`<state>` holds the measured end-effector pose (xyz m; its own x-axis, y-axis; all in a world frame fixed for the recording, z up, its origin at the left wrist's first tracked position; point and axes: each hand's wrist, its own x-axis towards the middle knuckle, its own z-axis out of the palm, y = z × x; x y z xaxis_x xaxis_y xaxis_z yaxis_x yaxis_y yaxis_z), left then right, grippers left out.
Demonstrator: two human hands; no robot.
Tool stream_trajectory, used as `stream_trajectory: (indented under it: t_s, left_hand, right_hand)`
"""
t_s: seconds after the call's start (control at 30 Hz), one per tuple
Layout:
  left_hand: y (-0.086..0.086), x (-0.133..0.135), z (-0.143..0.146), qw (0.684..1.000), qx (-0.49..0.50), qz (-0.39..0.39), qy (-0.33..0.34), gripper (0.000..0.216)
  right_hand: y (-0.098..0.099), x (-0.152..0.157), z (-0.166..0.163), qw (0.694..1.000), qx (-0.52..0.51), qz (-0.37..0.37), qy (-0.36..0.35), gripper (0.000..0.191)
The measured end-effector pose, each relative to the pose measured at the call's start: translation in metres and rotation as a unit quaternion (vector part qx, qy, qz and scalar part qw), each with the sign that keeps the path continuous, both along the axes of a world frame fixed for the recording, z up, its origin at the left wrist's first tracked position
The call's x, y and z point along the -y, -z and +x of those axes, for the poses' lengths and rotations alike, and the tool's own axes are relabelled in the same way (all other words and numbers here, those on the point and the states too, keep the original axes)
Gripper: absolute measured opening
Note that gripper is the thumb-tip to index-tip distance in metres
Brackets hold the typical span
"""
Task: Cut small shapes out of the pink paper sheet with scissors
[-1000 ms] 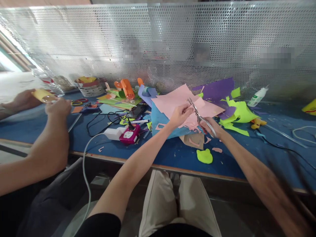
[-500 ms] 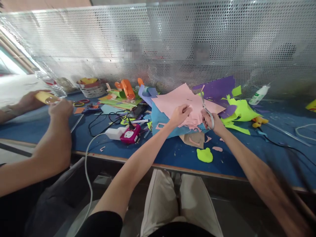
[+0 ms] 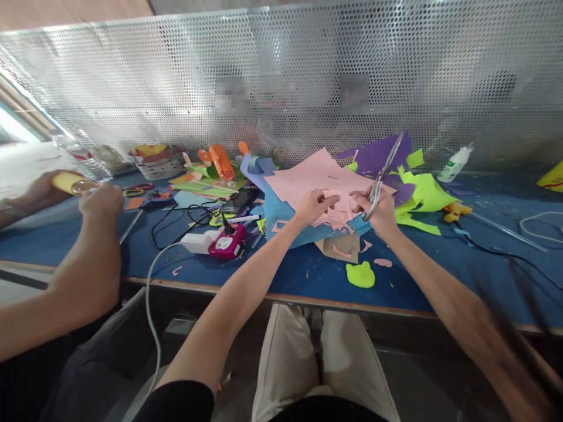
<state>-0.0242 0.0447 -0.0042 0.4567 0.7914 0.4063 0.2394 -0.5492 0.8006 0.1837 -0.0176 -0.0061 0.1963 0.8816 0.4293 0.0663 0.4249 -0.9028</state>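
Observation:
My right hand [image 3: 380, 212] is closed round a pair of silver scissors [image 3: 390, 157], whose blades point up and away. Its thumb and fingertips reach left toward a small piece of pink paper [image 3: 342, 203]. From the other side, my left hand [image 3: 315, 206] has its bent fingers and thumb at that piece's left edge. Under both hands lies a large pink sheet [image 3: 321, 167], with pink offcuts [image 3: 338, 221] on its near part. A blue sheet [image 3: 285, 208] shows beneath it. Closer to me, a yellow-green cutout [image 3: 360, 274] rests on the table.
Purple paper [image 3: 373, 155] and lime-green scraps [image 3: 424, 193] lie to the right, near a white glue bottle [image 3: 455, 163]. Left of me are a magenta power adapter [image 3: 227, 241] and cables. Another person's hands [image 3: 100, 202] hold a yellow roll [image 3: 68, 183]. A perforated metal panel [image 3: 299, 70] stands behind.
The scissors have swung so their blades point up and to the right. My left fingers have loosened from a tight pinch, and my right fingertips have come closer to the pink piece.

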Motion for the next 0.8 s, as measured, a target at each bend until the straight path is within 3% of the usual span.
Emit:
stream_trajectory:
  t_s: [0.13,0.3,0.6,0.8]
  left_hand:
    - [0.0,0.002,0.003,0.996,-0.051,0.069,0.015,0.052]
    - [0.003,0.002,0.004,0.993,-0.06,0.105,0.006,0.054]
    - [-0.001,0.012,0.007,0.996,0.022,0.038,0.074,0.048]
    - [-0.007,0.018,0.008,0.998,0.039,0.032,0.044,0.053]
  right_hand:
    - [0.003,-0.001,-0.006,0.999,0.007,-0.013,-0.047,0.047]
    - [0.006,-0.001,-0.007,0.998,0.005,-0.028,-0.047,0.047]
    - [0.004,0.0,-0.013,0.998,-0.022,-0.017,-0.049,0.045]
    - [-0.003,0.003,-0.003,0.996,0.038,-0.041,-0.07,0.04]
